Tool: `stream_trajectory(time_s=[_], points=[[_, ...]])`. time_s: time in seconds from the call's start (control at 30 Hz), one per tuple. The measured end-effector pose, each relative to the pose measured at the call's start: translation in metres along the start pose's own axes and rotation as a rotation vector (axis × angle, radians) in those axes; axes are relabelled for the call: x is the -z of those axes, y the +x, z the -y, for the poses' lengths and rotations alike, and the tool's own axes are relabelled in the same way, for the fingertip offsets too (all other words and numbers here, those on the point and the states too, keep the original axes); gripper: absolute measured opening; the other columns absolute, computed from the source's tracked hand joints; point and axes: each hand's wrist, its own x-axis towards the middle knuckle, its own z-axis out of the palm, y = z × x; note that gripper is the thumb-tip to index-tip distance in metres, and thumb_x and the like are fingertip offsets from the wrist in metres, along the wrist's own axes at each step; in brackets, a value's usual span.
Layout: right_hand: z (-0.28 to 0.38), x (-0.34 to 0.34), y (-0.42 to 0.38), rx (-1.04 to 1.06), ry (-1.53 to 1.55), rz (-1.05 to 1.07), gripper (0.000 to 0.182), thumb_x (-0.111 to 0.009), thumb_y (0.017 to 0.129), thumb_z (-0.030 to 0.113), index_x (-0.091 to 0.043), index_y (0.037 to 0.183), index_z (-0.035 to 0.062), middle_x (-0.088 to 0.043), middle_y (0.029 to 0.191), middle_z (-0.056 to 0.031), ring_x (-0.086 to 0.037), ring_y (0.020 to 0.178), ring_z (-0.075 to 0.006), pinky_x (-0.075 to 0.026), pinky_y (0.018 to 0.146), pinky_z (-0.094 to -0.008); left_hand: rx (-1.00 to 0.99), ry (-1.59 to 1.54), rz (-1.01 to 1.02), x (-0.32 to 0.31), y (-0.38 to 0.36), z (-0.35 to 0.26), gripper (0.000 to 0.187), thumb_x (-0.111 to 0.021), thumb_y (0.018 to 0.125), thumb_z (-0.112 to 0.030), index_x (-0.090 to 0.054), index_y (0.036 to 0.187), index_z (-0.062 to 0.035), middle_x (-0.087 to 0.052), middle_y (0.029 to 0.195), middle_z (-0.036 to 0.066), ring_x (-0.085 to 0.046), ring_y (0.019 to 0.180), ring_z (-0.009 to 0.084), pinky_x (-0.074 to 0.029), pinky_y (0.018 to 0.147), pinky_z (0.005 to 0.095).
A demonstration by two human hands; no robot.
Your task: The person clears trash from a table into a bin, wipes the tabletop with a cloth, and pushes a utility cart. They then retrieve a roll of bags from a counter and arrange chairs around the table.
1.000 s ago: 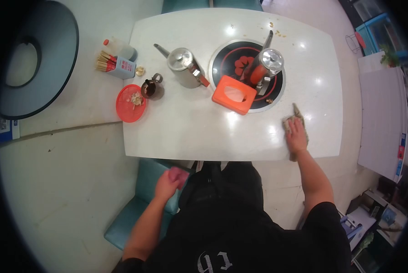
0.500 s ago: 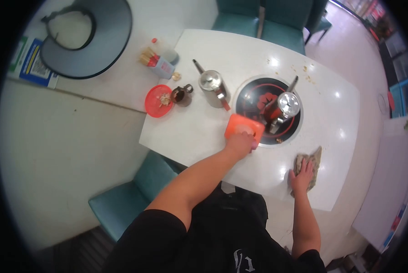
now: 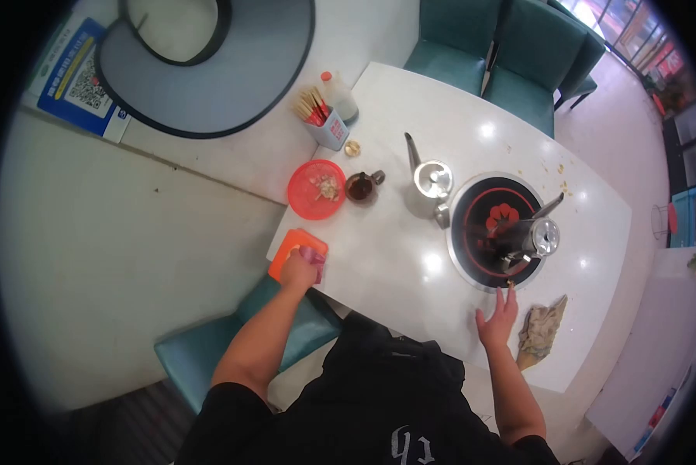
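At the left front edge of the white table [image 3: 379, 267], my left hand [image 3: 300, 271] is closed on a flat orange square plastic item [image 3: 286, 246]. A pink-purple piece [image 3: 312, 260] shows beside its fingers; the exact kind of either is hard to make out. My right hand [image 3: 500, 319] is open, fingers spread, near the front rim of the round black cooktop [image 3: 480, 244]. Right beside it lies a crumpled brownish cloth [image 3: 543, 325], apart from the fingers. A small brown scrap [image 3: 510, 284] sits by the fingertips.
One metal kettle [image 3: 433, 182] stands left of the cooktop, another [image 3: 544, 237] on it. Further left are a brown cup [image 3: 362, 188], a red plate [image 3: 305, 203] with scraps, a chopstick holder [image 3: 331, 132] and a bottle [image 3: 338, 99]. Crumbs [image 3: 563, 174] lie at the back right. Green chairs [image 3: 534, 46] stand behind.
My left hand has carried the orange item from beside the cooktop to the table's left edge. My right hand has come off the cloth and moved left. The view has shifted.
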Motion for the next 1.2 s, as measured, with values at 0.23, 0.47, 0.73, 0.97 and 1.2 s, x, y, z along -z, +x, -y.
stream_trajectory(time_s=[0.23, 0.47, 0.73, 0.97, 1.2], points=[[0.156, -0.017, 0.082, 0.099, 0.19, -0.041, 0.084, -0.079, 0.072, 0.017, -0.039, 0.145, 0.0031, -0.032, 0.151, -0.027, -0.031, 0.14, -0.0446, -0.027, 0.115, -0.0496, -0.079, -0.1, 0.035, 0.03, 0.076, -0.004, 0.055, -0.071, 0.08, -0.023, -0.051, 0.128, -0.0045, -0.066, 0.113, 0.019, -0.066, 0.099, 0.0349, -0.052, 0.083, 0.044], [0.188, -0.02, 0.19, -0.187, 0.4, -0.038, 0.047, -0.067, 0.088, 0.023, -0.052, 0.127, 0.0005, -0.058, 0.119, -0.0263, -0.058, 0.11, -0.0425, -0.049, 0.089, -0.0459, -0.117, -0.165, 0.136, 0.054, 0.1, -0.016, 0.054, -0.073, 0.081, -0.028, -0.053, 0.124, -0.0028, -0.063, 0.119, 0.021, -0.061, 0.112, 0.0378, -0.048, 0.094, 0.0457], [0.252, -0.042, 0.289, -0.231, 0.365, 0.044, 0.034, -0.06, 0.092, 0.033, -0.062, 0.109, 0.0026, -0.069, 0.095, -0.0236, -0.064, 0.092, -0.044, -0.049, 0.08, -0.0508, -0.283, -0.141, 0.106, 0.04, 0.105, 0.015, 0.049, -0.071, 0.083, -0.027, -0.054, 0.122, -0.003, -0.061, 0.119, 0.022, -0.059, 0.111, 0.0402, -0.048, 0.094, 0.0464], [0.299, -0.071, 0.355, -0.192, 0.606, 0.062, 0.056, -0.061, 0.092, 0.033, -0.05, 0.138, 0.0022, -0.064, 0.12, -0.0244, -0.061, 0.113, -0.0389, -0.048, 0.095, -0.0436, -0.242, -0.158, 0.293, 0.088, 0.074, -0.01, 0.051, -0.073, 0.082, -0.025, -0.053, 0.124, -0.0041, -0.061, 0.122, 0.019, -0.06, 0.112, 0.0379, -0.049, 0.093, 0.045], [0.247, -0.065, 0.246, -0.3, 0.715, -0.226, 0.052, -0.068, 0.086, 0.014, -0.05, 0.133, 0.0009, -0.055, 0.124, -0.0211, -0.056, 0.114, -0.0322, -0.046, 0.097, -0.0387, -0.192, -0.066, 0.167, 0.057, 0.084, 0.005, 0.054, -0.072, 0.082, -0.019, -0.051, 0.128, -0.0027, -0.057, 0.129, 0.021, -0.058, 0.118, 0.0376, -0.046, 0.098, 0.0448]])
